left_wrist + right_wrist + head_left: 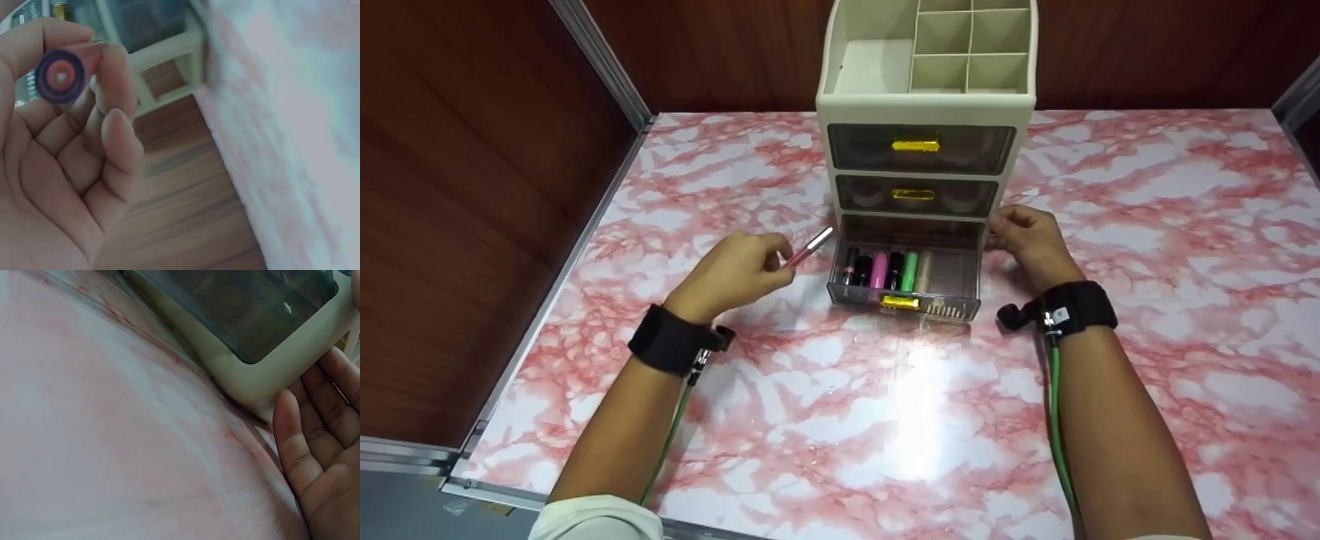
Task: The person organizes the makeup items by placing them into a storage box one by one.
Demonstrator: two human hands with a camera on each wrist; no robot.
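Slim pink cosmetic tube with silver cap (808, 248) pinched in left hand (739, 271), just left of pulled-out clear bottom drawer (906, 279). Judged light, rigid, smooth and likely slippery; best held mid-barrel.

Right hand (1030, 238) laid with relaxed fingers against side of cream plastic three-drawer organiser (926, 105).

Glossy pink-marbled surface (1147, 247), glare-struck, bounded by dark wood-panel walls (472, 187).

A staged recording booth: marble-print tabletop (1110, 225) boxed by wood-look panels (472, 187)
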